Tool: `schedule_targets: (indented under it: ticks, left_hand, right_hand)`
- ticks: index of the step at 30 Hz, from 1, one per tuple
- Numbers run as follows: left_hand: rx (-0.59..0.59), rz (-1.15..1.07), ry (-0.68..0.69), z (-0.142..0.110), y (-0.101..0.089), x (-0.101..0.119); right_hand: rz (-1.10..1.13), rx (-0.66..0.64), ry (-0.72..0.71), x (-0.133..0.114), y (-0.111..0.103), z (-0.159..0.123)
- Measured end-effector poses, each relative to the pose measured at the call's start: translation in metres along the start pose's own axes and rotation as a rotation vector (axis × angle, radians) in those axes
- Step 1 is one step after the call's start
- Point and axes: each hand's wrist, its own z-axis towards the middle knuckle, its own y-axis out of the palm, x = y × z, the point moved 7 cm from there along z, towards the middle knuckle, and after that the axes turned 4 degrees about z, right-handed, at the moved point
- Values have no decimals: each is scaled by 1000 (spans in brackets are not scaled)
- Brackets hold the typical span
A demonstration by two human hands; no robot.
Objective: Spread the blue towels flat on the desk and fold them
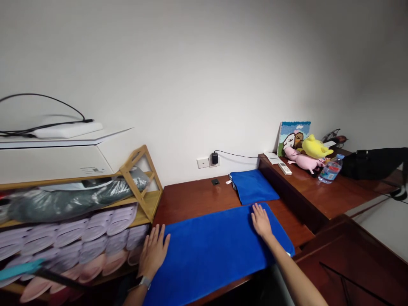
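Note:
A long blue towel (216, 244) lies spread flat on a dark wooden table (194, 197). My left hand (153, 251) rests flat and open on the towel's left end, fingers stretched out. My right hand (261, 221) lies flat and open on the towel's far right corner. Beyond it, a smaller folded blue towel (253, 186) sits near the wall.
A bamboo shelf (140, 191) at the left holds rows of pale slippers (79, 238) and a bagged grey item. A raised wooden ledge (321, 191) at the right carries plush toys (306, 155), a water bottle (331, 169), a remote and a black bag (372, 162). A charger (214, 158) is plugged into the wall.

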Motion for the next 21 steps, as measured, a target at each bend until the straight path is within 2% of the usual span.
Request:
schedule_targets:
  ticks: [4,6,8,10,12,14,17,21]
  left_hand:
    - [-51,-96,216,-49,-8,52]
    - [-78,-108,238,-69,-10,68]
    - [-117,-105,212,-81,-10,72]
    - [-160,-92,177,-86,-10,67]
    - [-182,-72,156,-87,-9,57]
    - [-186,-51,140,-88,-8,43]
    - [-167,-30,100,-92,-3,19]
    - [-126,-9,46,-98,6,-3]
  right_hand:
    - [143,-128,-371,-99,31,-79]
    - [193,-197,-492,-139,47,-110]
    - [211,-225,-520,-160,56,-124]
    - [197,-225,-487,-160,57,-120]
    - [154,-215,-414,-142,51,-104]
    - [89,-202,-304,-107,39,-83]
    - [-25,-187,-108,-33,20,-61]
    - [-121,-166,77,62,-1,-51]
